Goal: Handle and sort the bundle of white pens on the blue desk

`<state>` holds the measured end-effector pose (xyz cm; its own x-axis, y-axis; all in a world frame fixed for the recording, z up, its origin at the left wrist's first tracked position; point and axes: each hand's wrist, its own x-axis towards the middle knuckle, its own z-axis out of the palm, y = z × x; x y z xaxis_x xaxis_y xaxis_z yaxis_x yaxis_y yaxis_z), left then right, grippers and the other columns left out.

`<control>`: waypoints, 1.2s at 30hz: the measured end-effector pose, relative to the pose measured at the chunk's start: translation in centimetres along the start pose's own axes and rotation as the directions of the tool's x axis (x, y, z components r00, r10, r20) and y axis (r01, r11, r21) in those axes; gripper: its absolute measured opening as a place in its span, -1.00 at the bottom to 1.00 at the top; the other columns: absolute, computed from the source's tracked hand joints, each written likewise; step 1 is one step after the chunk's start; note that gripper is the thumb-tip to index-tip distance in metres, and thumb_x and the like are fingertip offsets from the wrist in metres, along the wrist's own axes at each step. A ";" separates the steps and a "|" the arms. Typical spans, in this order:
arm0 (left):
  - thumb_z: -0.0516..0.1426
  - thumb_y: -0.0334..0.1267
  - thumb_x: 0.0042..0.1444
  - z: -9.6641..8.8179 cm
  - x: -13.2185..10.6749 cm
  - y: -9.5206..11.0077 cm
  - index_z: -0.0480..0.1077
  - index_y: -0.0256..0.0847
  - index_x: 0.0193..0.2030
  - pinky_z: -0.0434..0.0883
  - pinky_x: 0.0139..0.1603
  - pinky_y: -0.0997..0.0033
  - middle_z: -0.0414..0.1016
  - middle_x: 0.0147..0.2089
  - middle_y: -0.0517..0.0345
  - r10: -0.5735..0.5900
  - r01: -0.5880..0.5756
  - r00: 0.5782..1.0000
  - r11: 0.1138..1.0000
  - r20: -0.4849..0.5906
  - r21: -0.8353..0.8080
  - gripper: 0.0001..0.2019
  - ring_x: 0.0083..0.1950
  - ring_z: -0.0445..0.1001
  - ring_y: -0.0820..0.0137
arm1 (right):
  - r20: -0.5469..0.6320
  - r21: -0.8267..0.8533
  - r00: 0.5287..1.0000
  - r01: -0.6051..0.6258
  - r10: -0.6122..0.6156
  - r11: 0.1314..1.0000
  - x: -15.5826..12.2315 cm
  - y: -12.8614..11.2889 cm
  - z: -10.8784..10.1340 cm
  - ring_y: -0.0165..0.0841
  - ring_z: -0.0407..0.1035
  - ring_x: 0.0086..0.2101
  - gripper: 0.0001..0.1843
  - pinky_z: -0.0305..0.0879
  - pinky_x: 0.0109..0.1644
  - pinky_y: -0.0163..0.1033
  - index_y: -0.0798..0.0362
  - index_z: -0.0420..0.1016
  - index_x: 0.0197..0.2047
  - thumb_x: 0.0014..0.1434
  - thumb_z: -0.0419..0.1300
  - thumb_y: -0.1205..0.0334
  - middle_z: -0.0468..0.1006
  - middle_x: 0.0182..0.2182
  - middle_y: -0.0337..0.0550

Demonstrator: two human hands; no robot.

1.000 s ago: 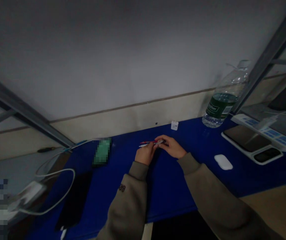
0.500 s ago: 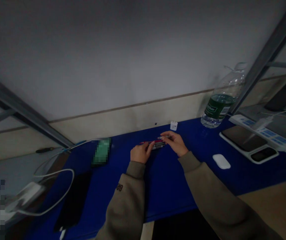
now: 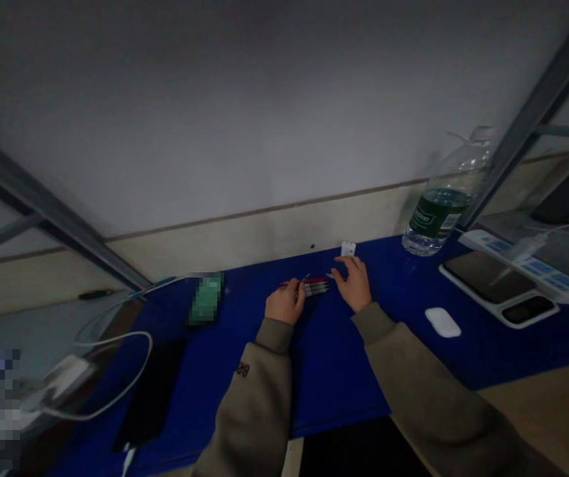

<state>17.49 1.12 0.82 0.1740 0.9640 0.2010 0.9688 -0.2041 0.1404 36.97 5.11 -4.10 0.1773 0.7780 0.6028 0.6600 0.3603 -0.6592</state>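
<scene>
A small row of pens (image 3: 316, 288), several grey-barrelled and one reddish-pink on the far side, lies on the blue tabletop (image 3: 334, 371). My left hand (image 3: 284, 303) is closed around their left ends, with thumb and fingers pressed on them. Just right of the pens is my right hand (image 3: 354, 285), its thumb and forefinger spread apart with nothing between them. A short light-coloured tip shows by the right thumb; I cannot tell what it belongs to. Behind the right fingers stands a white charger plug (image 3: 348, 248), partly covered.
At left lie a green phone-like object (image 3: 206, 298), blurred out, and a dark tablet (image 3: 152, 391) with a white cable. To the right are a large water bottle (image 3: 436, 209), a white earbud case (image 3: 443, 322), a scale-like device (image 3: 493, 281) and a power strip (image 3: 527, 265).
My right thumb and forefinger have parted from a pinch over the pens' right ends, and that hand has drawn slightly off them. My left hand stays on the pens. The view has shifted slightly.
</scene>
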 end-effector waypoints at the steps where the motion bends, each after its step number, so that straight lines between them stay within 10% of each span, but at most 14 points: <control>1: -0.21 -0.03 0.29 0.1 0.0 0.0 0.34 -0.10 -0.09 0.24 -0.39 0.44 0.52 -0.30 0.08 0.010 -0.010 1.000 1.000 0.003 -0.007 -0.63 -0.29 0.51 0.29 | 0.007 0.000 1.000 0.016 -0.016 1.000 0.0 -0.4 -0.2 -0.19 0.24 -0.08 -0.72 0.15 0.05 -0.06 0.05 0.45 -0.06 0.14 0.11 0.29 0.42 -0.13 -0.01; 9: -0.19 -0.04 0.29 0.4 0.0 -0.1 0.32 -0.09 -0.07 0.22 -0.40 0.44 0.51 -0.29 0.07 0.033 -0.033 0.999 0.999 0.013 -0.013 -0.65 -0.30 0.49 0.30 | 0.144 -0.164 0.989 -0.014 0.038 0.986 -0.5 -0.2 -0.3 -0.14 0.18 -0.09 -0.81 0.14 -0.07 -0.07 0.05 0.52 -0.52 0.00 0.12 0.42 0.42 -0.16 -0.04; 24: -0.18 -0.05 0.29 0.5 0.0 0.1 0.29 -0.09 -0.03 0.28 -0.36 0.41 0.51 -0.26 0.06 0.031 -0.030 0.999 0.998 0.027 -0.052 -0.67 -0.26 0.50 0.27 | 0.025 -0.117 0.999 -0.034 0.037 0.993 -0.1 -0.4 -0.7 -0.13 0.24 -0.11 -0.78 0.14 0.01 0.01 0.08 0.53 -0.45 0.02 0.06 0.42 0.43 -0.17 0.04; 36: -0.16 -0.10 0.30 0.9 -0.4 0.7 0.22 -0.06 0.09 0.34 -0.29 0.44 0.50 -0.11 0.07 0.232 -0.225 0.971 0.968 0.054 -0.114 -0.69 -0.20 0.51 0.32 | 0.459 0.387 0.887 -0.256 0.056 0.886 -1.1 -5.0 -0.7 -0.40 0.28 -0.56 -0.58 0.18 -0.45 -0.32 0.03 0.37 0.03 0.23 0.01 -0.04 0.36 -0.61 -0.30</control>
<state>18.25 0.78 -0.02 0.4034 0.8980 0.1758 0.8781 -0.4340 0.2014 34.02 2.12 -1.17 -0.1404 0.9463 0.2912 0.2567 0.3189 -0.9124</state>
